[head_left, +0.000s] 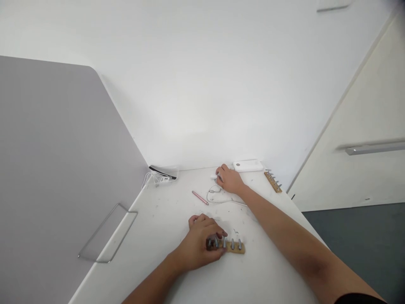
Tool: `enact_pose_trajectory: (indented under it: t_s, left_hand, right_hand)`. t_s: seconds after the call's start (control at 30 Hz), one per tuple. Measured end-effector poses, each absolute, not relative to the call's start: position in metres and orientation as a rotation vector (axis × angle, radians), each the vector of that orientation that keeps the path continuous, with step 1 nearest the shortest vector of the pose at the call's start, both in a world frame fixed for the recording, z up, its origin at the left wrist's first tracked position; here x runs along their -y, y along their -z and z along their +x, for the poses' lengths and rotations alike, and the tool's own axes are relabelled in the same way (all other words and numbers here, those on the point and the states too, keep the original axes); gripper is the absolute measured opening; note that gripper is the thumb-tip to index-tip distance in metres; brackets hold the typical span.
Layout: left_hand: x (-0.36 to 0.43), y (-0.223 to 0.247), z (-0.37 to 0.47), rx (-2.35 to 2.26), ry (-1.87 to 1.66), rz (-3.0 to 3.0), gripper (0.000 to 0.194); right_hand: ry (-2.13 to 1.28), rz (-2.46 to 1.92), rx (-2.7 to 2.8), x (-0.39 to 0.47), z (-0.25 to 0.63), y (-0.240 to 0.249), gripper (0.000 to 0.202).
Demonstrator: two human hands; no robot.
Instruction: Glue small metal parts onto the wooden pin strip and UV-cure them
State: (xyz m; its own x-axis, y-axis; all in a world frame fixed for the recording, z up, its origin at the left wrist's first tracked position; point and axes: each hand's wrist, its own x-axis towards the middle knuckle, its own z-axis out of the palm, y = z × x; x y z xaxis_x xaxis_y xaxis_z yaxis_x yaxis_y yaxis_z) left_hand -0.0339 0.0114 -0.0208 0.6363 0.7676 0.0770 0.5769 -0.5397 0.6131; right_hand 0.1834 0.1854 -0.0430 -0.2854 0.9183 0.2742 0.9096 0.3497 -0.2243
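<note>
My left hand [202, 240] is closed around the left end of a small wooden hook rack [236, 248]. Several grey metal hooks stick up from the wood, and my fingers hide part of it. Farther back, my right hand [230, 179] is closed, its fingertips pinching what looks like the end of a thin white cable [230, 202]. The cable loops over the table below that hand and passes under my right forearm. Between the two hands lies a pink pen-like stick [200, 197].
A white box-shaped device [248, 165] stands against the wall, with a second hook rack [272, 181] to its right. A clear pouch [164, 177] with cables sits in the back left corner. A wire frame [123, 230] overhangs the white table's [142, 257] left edge.
</note>
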Motion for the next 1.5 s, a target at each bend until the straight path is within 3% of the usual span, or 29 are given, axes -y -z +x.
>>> enact_pose_trajectory:
  t_s: [0.4,0.7,1.03,1.5]
  left_hand:
    - [-0.010,0.027,-0.032,-1.001,-0.536,2.348,0.034]
    - [-0.010,0.029,-0.035,-0.995,-0.564,2.373,0.029]
    - [-0.008,0.031,-0.034,-1.009,-0.598,2.358,0.026]
    - [-0.005,0.027,-0.035,-1.028,-0.590,2.368,0.028]
  right_hand:
    - [-0.177,-1.564,2.132,-0.190,0.186,0.049,0.020]
    - [-0.350,-1.498,1.995,-0.184,0.191,0.024,0.019]
    - [-0.394,-1.382,1.993,-0.156,0.195,-0.045,0.024]
    - [-0.372,-1.253,2.263,-0.032,0.229,-0.154,0.029]
